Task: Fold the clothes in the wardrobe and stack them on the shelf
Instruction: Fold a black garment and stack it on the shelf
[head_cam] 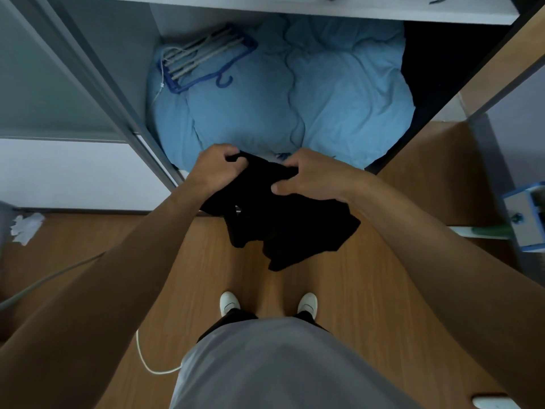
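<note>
A black garment (283, 225) hangs bunched in front of me, above the wooden floor and just outside the open wardrobe. My left hand (216, 168) grips its upper left edge with the fingers curled in. My right hand (309, 178) pinches the upper right part, thumb pressed on the cloth. The lower part of the garment dangles loose between my arms. A white shelf (324, 10) runs across the top of the wardrobe; only its front edge shows.
A light blue duvet (295, 93) fills the wardrobe bottom, with blue and grey hangers (203, 59) lying on its left side. The sliding door frame (97, 81) stands at the left. White paper (26, 227) and a white cable (147, 361) lie on the floor; a blue-and-white box (528, 216) sits right.
</note>
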A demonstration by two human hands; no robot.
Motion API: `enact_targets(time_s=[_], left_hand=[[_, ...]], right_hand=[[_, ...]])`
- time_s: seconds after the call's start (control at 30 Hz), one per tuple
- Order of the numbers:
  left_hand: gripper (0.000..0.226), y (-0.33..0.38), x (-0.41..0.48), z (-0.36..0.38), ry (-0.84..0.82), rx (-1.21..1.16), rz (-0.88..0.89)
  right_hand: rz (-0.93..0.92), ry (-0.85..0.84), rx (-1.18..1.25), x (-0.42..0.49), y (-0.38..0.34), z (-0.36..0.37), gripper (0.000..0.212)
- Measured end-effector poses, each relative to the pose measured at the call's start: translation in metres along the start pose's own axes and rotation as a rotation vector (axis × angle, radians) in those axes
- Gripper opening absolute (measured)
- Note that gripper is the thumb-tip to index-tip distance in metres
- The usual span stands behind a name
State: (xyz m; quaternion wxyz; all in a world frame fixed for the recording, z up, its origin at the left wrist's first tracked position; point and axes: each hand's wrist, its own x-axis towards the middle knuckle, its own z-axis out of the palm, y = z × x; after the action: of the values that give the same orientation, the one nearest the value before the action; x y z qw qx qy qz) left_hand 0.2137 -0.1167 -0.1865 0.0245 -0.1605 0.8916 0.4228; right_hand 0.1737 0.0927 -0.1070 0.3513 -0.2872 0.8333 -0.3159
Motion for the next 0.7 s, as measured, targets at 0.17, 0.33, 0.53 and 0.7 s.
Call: enact_targets(time_s=[0.17,0.33,0.53,0.7], left_hand=[[0.019,0.0,0.002,0.021,-0.09,-0.035,0.086],[0.012,-0.004,-0.026,0.031,-0.207,-0.652,-0.11],[0.054,-0.011,-0.045,0.028,-0.531,-0.627,-0.078],[0.014,0.006,-0.039,0.03,-0.644,-0.296,-0.027]], right_hand=[[0.027,0.038,0.112,-0.001,-0.009,-0.002,0.03],[0.074,0.063,0.129,0.003,-0.009,-0.005,0.02],[0.094,0.143,0.195,0.007,-0.007,-0.009,0.019],[0.126,0.256,0.493,0.009,-0.008,-0.026,0.019]])
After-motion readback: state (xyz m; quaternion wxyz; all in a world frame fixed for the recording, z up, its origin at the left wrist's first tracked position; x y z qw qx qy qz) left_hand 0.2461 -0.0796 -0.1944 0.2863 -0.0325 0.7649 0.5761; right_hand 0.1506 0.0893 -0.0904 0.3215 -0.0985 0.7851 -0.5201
